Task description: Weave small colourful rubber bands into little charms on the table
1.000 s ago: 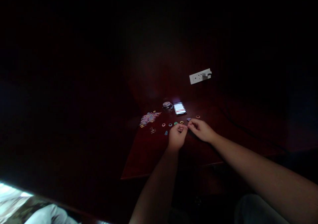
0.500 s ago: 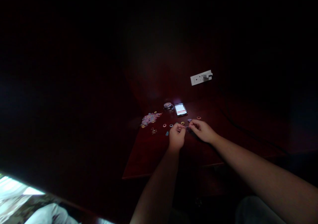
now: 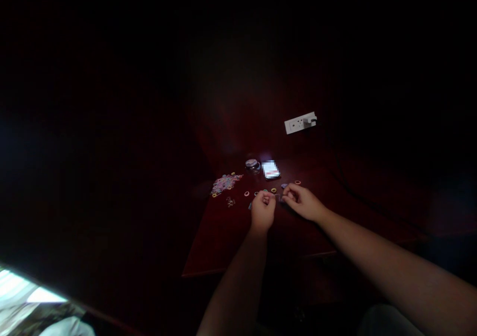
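My left hand [image 3: 263,212] is closed in a pinch above the dark red table. Opposite it, my right hand [image 3: 303,203] pinches too. A thin pale strand [image 3: 277,195] runs across the small gap between the fingertips; it looks like a small elastic band, though its details are too small to tell. Just beyond the fingers lie a yellow ring-shaped hair tie [image 3: 274,190], a purple piece [image 3: 284,186] and an orange-pink hair tie [image 3: 297,182]. To the left are a pink hair tie [image 3: 246,194] and a teal piece [image 3: 250,206], partly hidden by my left hand.
A heap of colourful bands [image 3: 225,183] lies at the table's left, with small clips or bits [image 3: 231,202] nearer me. Behind stand a round lidded jar [image 3: 252,164] and a lit phone [image 3: 271,169]. A wall socket [image 3: 300,123] holds a plug; a dark cable trails right.
The whole view has shifted slightly, so the table sits a little lower. Both hands keep their pinch; my left hand now covers more of the teal piece.
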The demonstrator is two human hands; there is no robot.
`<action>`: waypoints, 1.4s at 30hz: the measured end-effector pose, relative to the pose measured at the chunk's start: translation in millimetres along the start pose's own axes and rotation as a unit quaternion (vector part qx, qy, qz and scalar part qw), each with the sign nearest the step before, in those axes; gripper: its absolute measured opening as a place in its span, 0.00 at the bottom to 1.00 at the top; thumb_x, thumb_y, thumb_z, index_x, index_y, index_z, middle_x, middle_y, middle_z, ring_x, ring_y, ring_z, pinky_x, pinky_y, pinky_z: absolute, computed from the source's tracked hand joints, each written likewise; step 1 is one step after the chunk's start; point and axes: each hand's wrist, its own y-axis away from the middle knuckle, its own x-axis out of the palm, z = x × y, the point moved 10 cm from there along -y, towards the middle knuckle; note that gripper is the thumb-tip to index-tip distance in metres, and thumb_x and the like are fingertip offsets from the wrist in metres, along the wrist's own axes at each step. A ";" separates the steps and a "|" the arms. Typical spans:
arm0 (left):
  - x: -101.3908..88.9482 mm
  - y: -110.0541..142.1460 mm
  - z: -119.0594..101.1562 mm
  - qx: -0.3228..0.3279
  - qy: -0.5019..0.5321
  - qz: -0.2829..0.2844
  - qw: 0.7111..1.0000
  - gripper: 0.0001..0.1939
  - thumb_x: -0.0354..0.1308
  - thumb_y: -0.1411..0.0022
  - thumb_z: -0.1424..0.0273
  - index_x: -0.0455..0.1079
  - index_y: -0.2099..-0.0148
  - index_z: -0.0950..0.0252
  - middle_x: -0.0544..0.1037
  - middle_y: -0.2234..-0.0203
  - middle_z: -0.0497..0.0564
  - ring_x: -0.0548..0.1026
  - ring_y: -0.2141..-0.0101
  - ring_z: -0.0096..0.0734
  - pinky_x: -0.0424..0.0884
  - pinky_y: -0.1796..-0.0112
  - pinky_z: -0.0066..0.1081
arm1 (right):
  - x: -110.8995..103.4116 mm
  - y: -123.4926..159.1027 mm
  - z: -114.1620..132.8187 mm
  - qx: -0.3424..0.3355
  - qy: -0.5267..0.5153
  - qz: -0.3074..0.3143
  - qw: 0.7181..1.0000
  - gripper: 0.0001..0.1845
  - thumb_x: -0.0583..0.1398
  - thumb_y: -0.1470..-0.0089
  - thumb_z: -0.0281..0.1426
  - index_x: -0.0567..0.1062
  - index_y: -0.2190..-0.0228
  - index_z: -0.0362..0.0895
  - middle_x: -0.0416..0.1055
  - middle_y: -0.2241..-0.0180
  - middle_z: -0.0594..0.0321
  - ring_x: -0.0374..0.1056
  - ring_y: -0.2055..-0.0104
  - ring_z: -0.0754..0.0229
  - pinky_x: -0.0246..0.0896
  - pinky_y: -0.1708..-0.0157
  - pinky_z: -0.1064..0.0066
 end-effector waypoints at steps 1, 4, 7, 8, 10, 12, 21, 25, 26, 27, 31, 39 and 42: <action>3.5 1.0 -1.6 0.002 -0.003 0.011 1.000 0.04 0.58 0.45 0.72 0.67 0.71 0.65 0.68 0.80 0.44 0.65 0.77 0.22 0.61 0.73 0.23 | 1.3 0.6 0.4 0.000 -0.004 0.005 1.000 0.09 0.58 0.46 0.37 0.69 0.70 0.45 0.58 0.82 0.71 0.55 0.79 0.65 0.51 0.78 0.74; 9.6 2.4 -1.5 -0.011 -0.010 0.032 0.999 0.03 0.58 0.45 0.74 0.68 0.71 0.66 0.70 0.79 0.45 0.66 0.77 0.23 0.63 0.72 0.24 | 4.6 1.0 1.8 -0.002 -0.013 0.018 1.000 0.11 0.58 0.45 0.39 0.70 0.72 0.44 0.58 0.82 0.70 0.55 0.79 0.65 0.50 0.78 0.73; 12.1 1.9 -0.1 -0.022 -0.011 0.045 0.999 0.03 0.58 0.46 0.76 0.69 0.71 0.65 0.71 0.79 0.46 0.67 0.77 0.23 0.64 0.71 0.25 | 4.0 0.1 2.8 -0.004 -0.003 0.018 1.000 0.12 0.56 0.44 0.38 0.69 0.74 0.44 0.59 0.80 0.69 0.55 0.78 0.65 0.51 0.77 0.73; 12.3 1.5 -0.3 -0.021 -0.010 0.046 0.999 0.03 0.58 0.46 0.76 0.69 0.71 0.65 0.71 0.79 0.46 0.67 0.77 0.23 0.64 0.71 0.25 | 3.0 -0.3 3.3 -0.006 0.006 0.014 1.000 0.12 0.56 0.44 0.38 0.69 0.74 0.44 0.59 0.80 0.68 0.56 0.77 0.65 0.52 0.76 0.73; 12.0 1.0 -0.5 -0.019 -0.010 0.045 0.999 0.02 0.58 0.46 0.76 0.69 0.71 0.66 0.71 0.78 0.46 0.68 0.76 0.24 0.64 0.71 0.25 | 1.1 -0.7 4.0 -0.008 0.020 0.008 1.000 0.11 0.55 0.44 0.37 0.69 0.74 0.44 0.60 0.79 0.68 0.56 0.77 0.64 0.52 0.75 0.72; 11.8 1.0 0.2 -0.018 -0.010 0.044 0.999 0.02 0.58 0.46 0.76 0.69 0.71 0.66 0.71 0.78 0.46 0.67 0.76 0.24 0.64 0.71 0.25 | 0.5 -0.9 3.2 -0.004 0.020 0.007 1.000 0.11 0.55 0.44 0.36 0.68 0.74 0.44 0.59 0.79 0.68 0.56 0.77 0.64 0.52 0.75 0.72; 12.0 0.5 0.9 -0.006 -0.017 0.041 0.999 0.01 0.58 0.46 0.75 0.69 0.71 0.67 0.71 0.78 0.47 0.67 0.76 0.24 0.63 0.71 0.25 | -1.8 -2.0 -1.4 0.008 0.003 0.002 1.000 0.10 0.53 0.43 0.34 0.67 0.73 0.44 0.65 0.77 0.65 0.61 0.75 0.62 0.56 0.73 0.71; 11.9 0.2 2.0 -0.009 -0.020 0.040 0.999 0.01 0.58 0.47 0.75 0.69 0.71 0.67 0.71 0.79 0.47 0.67 0.76 0.23 0.63 0.71 0.25 | -2.6 -2.3 0.0 0.000 -0.003 -0.002 1.000 0.09 0.53 0.43 0.34 0.66 0.73 0.44 0.64 0.76 0.65 0.61 0.74 0.63 0.56 0.72 0.71; 12.6 0.3 2.8 -0.011 -0.021 0.043 0.999 0.01 0.58 0.47 0.75 0.69 0.71 0.67 0.70 0.79 0.46 0.66 0.76 0.23 0.63 0.71 0.24 | -2.0 -2.2 -0.3 0.002 -0.008 0.000 1.000 0.09 0.53 0.43 0.34 0.66 0.73 0.44 0.64 0.76 0.66 0.60 0.74 0.63 0.55 0.73 0.72; 13.2 0.4 3.4 -0.013 -0.023 0.046 0.999 0.01 0.58 0.46 0.75 0.69 0.71 0.67 0.70 0.79 0.46 0.66 0.76 0.23 0.63 0.71 0.24 | -0.8 -1.9 -1.4 0.008 -0.016 0.004 1.000 0.08 0.54 0.44 0.34 0.67 0.73 0.44 0.62 0.77 0.67 0.59 0.76 0.64 0.54 0.74 0.72; 14.3 0.3 3.0 -0.007 -0.036 0.053 0.998 0.02 0.58 0.46 0.75 0.69 0.71 0.68 0.70 0.79 0.46 0.66 0.76 0.22 0.63 0.71 0.25 | 6.0 -0.5 -7.9 0.034 -0.053 0.025 0.998 0.08 0.58 0.47 0.35 0.67 0.72 0.44 0.55 0.81 0.72 0.52 0.80 0.66 0.47 0.79 0.74; 16.4 1.2 1.0 0.004 -0.041 0.059 0.997 0.03 0.57 0.45 0.74 0.69 0.70 0.68 0.70 0.78 0.47 0.67 0.76 0.23 0.64 0.71 0.25 | 4.0 -1.0 -7.1 0.026 -0.054 0.023 0.998 0.07 0.57 0.48 0.34 0.67 0.71 0.43 0.55 0.81 0.72 0.52 0.80 0.67 0.48 0.78 0.74; 19.8 1.8 2.9 0.002 -0.041 0.074 0.996 0.03 0.57 0.45 0.73 0.69 0.70 0.68 0.71 0.79 0.47 0.67 0.76 0.23 0.64 0.71 0.25 | 2.7 -1.4 -3.6 0.019 -0.037 0.022 0.999 0.07 0.56 0.47 0.34 0.67 0.73 0.43 0.57 0.80 0.71 0.54 0.79 0.66 0.50 0.77 0.73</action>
